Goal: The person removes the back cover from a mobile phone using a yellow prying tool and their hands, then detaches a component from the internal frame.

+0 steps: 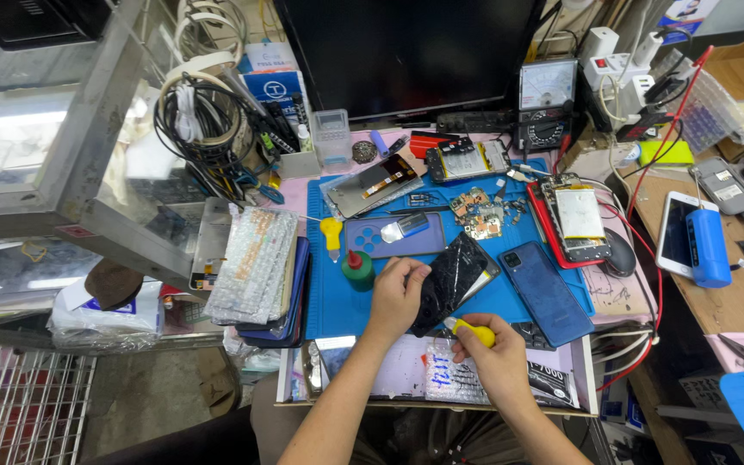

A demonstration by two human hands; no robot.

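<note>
My left hand (396,293) has its grip closed on the edge of a cracked black phone screen (451,282), which lies tilted on the blue mat (337,301) of the tabletop. My right hand (497,362) is closed round a yellow-handled screwdriver (472,331), its tip touching the screen's lower end, with a blue phone (546,291) just beside it.

blue mat (337,301), black cracked phone (451,280), yellow-handled screwdriver (474,331), blue phone back (546,293)

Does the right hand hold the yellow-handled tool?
Yes, the right hand grips the yellow-handled tool beside the black cracked phone panel under the left hand.
</note>
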